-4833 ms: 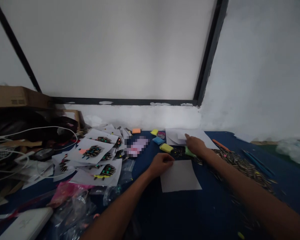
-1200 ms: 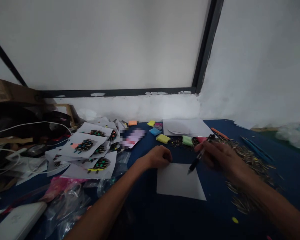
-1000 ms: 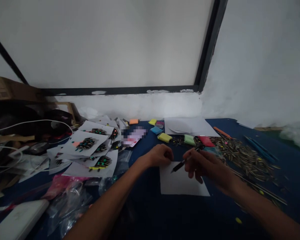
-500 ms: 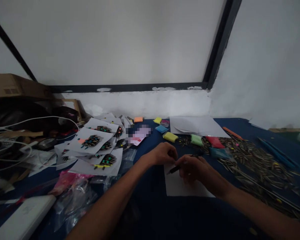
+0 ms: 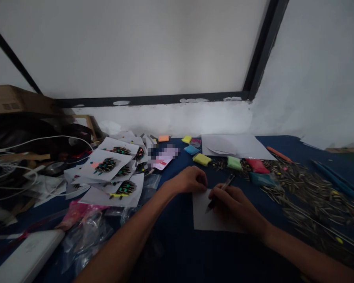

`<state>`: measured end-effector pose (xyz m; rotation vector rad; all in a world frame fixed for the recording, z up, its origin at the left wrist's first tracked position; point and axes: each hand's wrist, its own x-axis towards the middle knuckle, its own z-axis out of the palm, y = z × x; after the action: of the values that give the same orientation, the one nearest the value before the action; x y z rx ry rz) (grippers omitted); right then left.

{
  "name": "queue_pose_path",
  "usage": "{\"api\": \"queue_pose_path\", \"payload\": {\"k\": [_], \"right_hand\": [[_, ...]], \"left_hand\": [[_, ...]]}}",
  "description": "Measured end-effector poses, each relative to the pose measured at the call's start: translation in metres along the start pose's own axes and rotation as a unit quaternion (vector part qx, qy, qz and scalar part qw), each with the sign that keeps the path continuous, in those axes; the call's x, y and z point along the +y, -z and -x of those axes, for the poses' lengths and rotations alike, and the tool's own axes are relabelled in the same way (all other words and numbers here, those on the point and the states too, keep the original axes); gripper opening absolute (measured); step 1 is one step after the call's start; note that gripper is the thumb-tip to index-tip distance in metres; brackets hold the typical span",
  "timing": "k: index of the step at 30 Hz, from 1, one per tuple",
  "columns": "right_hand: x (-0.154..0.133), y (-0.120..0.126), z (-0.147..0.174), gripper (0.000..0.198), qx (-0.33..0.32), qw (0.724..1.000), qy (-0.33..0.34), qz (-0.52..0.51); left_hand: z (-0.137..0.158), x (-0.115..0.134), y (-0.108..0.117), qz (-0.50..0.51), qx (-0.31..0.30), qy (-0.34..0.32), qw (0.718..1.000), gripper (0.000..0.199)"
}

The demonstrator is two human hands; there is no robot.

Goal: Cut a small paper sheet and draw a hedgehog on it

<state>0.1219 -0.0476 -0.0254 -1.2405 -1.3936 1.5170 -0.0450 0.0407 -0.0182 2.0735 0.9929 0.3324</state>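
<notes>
A small white sheet of paper (image 5: 201,214) lies on the dark blue tabletop in front of me. My left hand (image 5: 191,180) is at its top edge, fingers curled down and closed on the paper there; the fingertips are partly hidden. In my right hand (image 5: 234,204), closed, is a dark pen (image 5: 228,181), its tip pointing down and left over the sheet. That hand covers the right part of the paper. Any marks on the sheet are too dim to make out.
Sunflower seeds (image 5: 315,188) are spread on the right, near small coloured clay packets (image 5: 202,159). White sheets (image 5: 238,146) lie behind. Leftward are stacked papers with seed hedgehog pictures (image 5: 106,167), a phone (image 5: 165,157), plastic bags (image 5: 85,236) and a white box (image 5: 29,255).
My right hand has shifted slightly right and down and turned, so the pen stands steeper with its tip lower on the paper. My left hand has stayed nearly in place.
</notes>
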Motion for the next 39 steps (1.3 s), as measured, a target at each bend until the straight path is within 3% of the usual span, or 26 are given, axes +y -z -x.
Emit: {"api": "queue_pose_path", "payload": {"k": [11,17,26,39], "right_hand": [[-0.013,0.002,0.001,0.036,-0.004,0.974,0.119,0.190],[-0.008,0.002,-0.001,0.040,-0.002,0.961,0.122,0.247],[-0.003,0.002,-0.004,0.038,-0.001,0.959,0.123,0.257],[-0.005,0.002,-0.004,0.039,0.002,0.953,0.114,0.279]], "left_hand": [[-0.002,-0.004,0.000,0.018,-0.032,-0.003,0.999,0.019],[-0.002,-0.003,0.002,0.007,-0.033,-0.005,0.999,0.019],[-0.002,-0.005,0.002,0.032,-0.060,-0.003,0.998,0.021],[-0.002,-0.004,0.003,-0.007,-0.059,-0.002,0.998,0.022]]}}
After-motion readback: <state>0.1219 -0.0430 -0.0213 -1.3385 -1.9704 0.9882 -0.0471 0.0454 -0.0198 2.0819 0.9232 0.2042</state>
